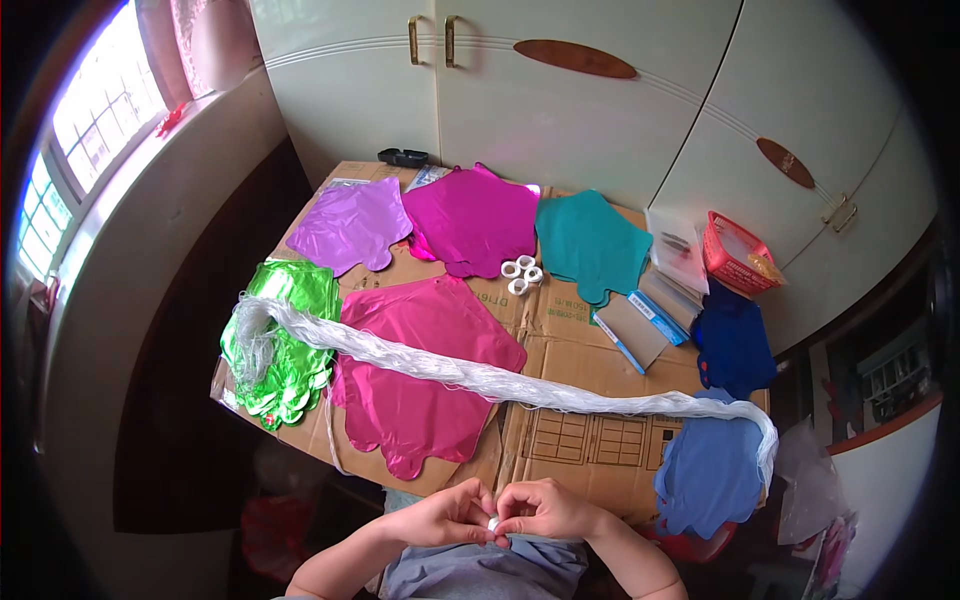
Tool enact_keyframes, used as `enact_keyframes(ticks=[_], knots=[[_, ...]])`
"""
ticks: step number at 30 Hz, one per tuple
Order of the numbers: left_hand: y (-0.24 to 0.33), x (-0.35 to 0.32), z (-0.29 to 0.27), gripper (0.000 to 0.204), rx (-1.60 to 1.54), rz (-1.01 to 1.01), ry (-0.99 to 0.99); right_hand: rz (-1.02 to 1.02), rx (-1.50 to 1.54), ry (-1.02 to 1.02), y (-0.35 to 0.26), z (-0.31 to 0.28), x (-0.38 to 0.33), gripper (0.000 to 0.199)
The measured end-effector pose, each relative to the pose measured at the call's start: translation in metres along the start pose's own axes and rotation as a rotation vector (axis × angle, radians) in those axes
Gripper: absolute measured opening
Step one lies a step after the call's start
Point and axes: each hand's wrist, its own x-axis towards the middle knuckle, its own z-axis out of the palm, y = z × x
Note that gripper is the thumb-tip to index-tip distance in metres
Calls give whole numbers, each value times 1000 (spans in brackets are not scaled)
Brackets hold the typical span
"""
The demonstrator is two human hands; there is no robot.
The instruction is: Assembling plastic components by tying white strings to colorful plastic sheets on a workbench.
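My left hand (452, 513) and my right hand (545, 508) meet over my lap, at the table's near edge. Both are closed, their fingertips pinching a small white piece (493, 523) between them. Most of it is hidden by the fingers, so its kind does not show. Beyond the hands, a long hank of white string (470, 376) stretches across the table over shiny flat foil balloons: green (285, 345), pink (430, 440) and light blue (708, 480). Several small white rolls (521, 272) sit in a cluster farther back.
Flattened cardboard (570, 365) covers the table. Lilac (350, 225), magenta (475, 220), teal (592, 245) and dark blue foil balloons (737, 340) lie along its far and right sides. Small boxes (640, 330) and a red basket (740, 252) stand right. Cabinets (580, 110) rise behind.
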Motion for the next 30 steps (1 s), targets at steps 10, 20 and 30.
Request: enact_keyframes(ticks=[10,20,30], knots=[[20,10,-5,23,236,54,182,-297,-347,210,-13,-12,6,14],[32,23,8,20,990,429,594,-296,-247,351,-14,-21,8,13],[96,72,-41,19,778,233,466,-312,-366,615,-19,-69,52,15]])
